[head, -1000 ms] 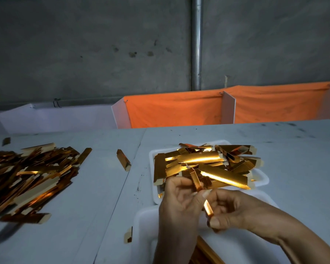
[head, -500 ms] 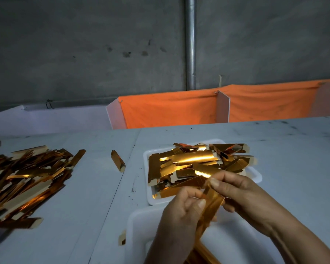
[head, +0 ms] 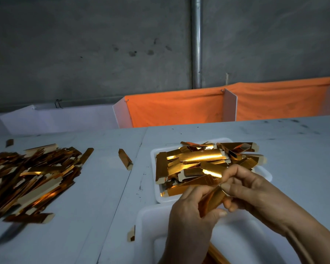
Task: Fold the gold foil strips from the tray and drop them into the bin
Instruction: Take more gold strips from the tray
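head view: only view, looks down over the table [head: 274, 149]
left hand [head: 189, 212]: fingers and thumb curled round the lower end of a gold foil strip [head: 211, 201], just above the bin
right hand [head: 244, 189]: pinches the upper end of the same strip, thumb on top, fingers wrapped under
held strip: tilted, top end to the right, partly creased along its length
tray [head: 154, 155]: white, shallow, just beyond the hands, heaped with loose gold strips [head: 200, 159], some overhanging the right rim
bin [head: 147, 221]: white, nearest the camera, touching or just beside the tray; a gold piece [head: 216, 252] shows inside, below the wrists
left of table: big pile of gold strips [head: 31, 176]; single strips [head: 125, 159] lie between pile and tray, one small one [head: 131, 233] by the bin's left wall
background: orange cloth [head: 175, 107] over white dividers, grey wall, vertical pipe [head: 196, 42]
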A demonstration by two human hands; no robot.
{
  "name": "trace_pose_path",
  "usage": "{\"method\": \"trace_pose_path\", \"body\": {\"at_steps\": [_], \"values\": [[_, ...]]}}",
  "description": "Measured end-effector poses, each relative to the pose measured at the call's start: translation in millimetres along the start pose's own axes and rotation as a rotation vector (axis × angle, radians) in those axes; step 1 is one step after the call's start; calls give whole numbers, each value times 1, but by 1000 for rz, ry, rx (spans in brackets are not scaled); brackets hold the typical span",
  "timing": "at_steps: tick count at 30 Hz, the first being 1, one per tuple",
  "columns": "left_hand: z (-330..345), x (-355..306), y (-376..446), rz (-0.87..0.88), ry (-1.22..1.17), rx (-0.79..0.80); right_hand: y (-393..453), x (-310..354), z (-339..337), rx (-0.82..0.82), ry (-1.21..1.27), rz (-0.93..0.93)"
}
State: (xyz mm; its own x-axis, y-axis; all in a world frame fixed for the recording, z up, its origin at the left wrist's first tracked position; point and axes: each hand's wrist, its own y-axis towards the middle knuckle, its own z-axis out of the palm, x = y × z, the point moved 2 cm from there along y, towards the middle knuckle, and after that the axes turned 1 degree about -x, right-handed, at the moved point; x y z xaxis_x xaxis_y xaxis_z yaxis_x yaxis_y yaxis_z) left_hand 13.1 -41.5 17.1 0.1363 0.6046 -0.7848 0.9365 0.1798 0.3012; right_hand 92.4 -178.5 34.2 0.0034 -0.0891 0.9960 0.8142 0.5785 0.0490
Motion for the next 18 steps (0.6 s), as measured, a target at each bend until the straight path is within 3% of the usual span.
{"method": "trace_pose_path", "body": {"at_steps": [3,8,12,18], "values": [[2,3,0,28,88,-43,-1,1,1,-55,-135,-88],[7,8,0,140,201,-139,-2,1,6,-11,-276,-141],[12,8,-1,223,221,-164,2,-5,3,-71,-280,-106],[7,9,-1,189,183,-175,4,-11,3,-75,-210,-48]]}}
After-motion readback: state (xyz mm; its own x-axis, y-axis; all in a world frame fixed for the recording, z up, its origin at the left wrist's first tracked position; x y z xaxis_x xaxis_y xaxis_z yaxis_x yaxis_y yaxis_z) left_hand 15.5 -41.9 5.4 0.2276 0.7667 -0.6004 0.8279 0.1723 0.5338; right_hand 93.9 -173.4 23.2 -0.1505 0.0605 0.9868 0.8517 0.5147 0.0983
